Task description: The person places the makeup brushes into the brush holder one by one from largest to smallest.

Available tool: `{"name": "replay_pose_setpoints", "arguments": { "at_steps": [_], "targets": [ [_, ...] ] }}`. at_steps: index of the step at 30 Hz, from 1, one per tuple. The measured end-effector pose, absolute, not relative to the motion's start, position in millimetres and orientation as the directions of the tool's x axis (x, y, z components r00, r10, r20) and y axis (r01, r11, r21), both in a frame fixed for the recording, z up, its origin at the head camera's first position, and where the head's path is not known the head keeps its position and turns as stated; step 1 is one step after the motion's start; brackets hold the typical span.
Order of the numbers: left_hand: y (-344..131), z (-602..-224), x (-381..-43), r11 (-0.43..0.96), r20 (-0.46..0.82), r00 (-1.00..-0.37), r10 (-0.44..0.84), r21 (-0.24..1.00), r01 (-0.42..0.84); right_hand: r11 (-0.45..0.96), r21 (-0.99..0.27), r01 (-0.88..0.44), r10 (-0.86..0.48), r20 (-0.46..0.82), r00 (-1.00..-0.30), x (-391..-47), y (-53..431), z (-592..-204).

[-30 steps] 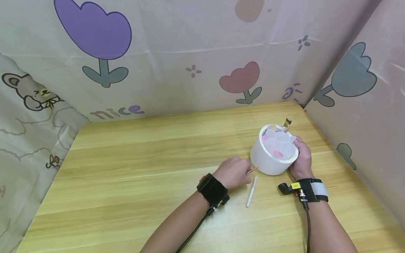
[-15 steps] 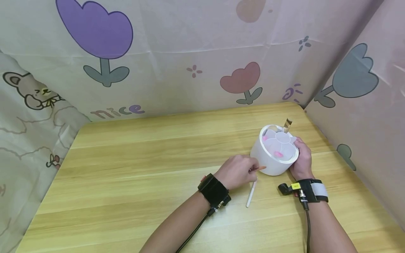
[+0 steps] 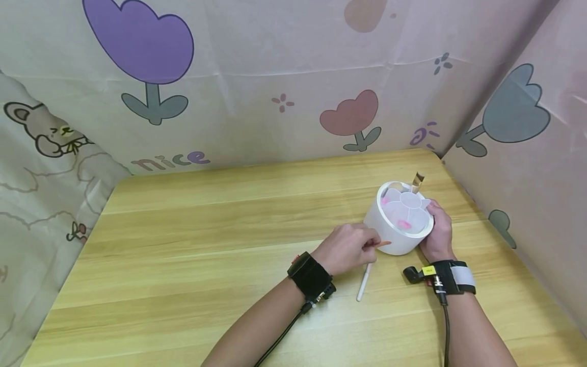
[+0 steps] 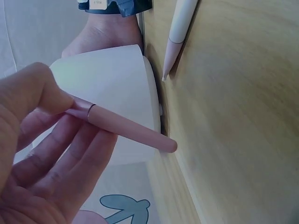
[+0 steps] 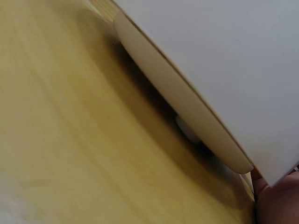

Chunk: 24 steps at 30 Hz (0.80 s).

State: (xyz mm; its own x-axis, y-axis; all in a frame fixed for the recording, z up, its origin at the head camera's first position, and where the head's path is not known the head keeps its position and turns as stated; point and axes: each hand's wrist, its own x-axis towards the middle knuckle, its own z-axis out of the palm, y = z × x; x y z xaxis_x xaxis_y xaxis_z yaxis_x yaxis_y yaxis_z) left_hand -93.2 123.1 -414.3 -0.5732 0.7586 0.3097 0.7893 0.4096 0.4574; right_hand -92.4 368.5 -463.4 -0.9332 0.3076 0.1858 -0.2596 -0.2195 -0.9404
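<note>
Now floral curtain (image 3: 243,122) backs table (image 3: 206,244); left hand (image 3: 346,248) pinches stick (image 4: 131,128), right hand (image 3: 439,233) grips container (image 3: 384,232).

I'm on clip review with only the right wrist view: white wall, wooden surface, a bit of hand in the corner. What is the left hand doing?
Observer: The left hand pinches a slim pinkish stick between thumb and fingers.

Operator: My picture misses the top of the white container. What shows there?

Observer: In the head view, a pale flower-shaped piece sits within its rim.

Operator: Anything loose on the table near that left hand?

Observer: Yes, a white pen-like stick with a pink tip, lying apart from the container.
</note>
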Motion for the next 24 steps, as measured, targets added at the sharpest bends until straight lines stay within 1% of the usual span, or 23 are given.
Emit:
{"name": "replay_pose_setpoints", "arguments": {
  "at_steps": [10,24],
  "targets": [
    [123.6,-414.6,-92.4,0.394,0.34,-0.577,0.743,0.474,0.787,-0.205,-0.945,-0.255,0.305,0.186,-0.934,-91.9,368.6,-462.9],
    [124.5,-414.2,-90.1,0.381,0.367,-0.556,0.746,0.449,0.808,-0.231,-0.94,-0.25,0.292,0.178,-0.94,-91.3,368.0,-461.8]
  ]
}}
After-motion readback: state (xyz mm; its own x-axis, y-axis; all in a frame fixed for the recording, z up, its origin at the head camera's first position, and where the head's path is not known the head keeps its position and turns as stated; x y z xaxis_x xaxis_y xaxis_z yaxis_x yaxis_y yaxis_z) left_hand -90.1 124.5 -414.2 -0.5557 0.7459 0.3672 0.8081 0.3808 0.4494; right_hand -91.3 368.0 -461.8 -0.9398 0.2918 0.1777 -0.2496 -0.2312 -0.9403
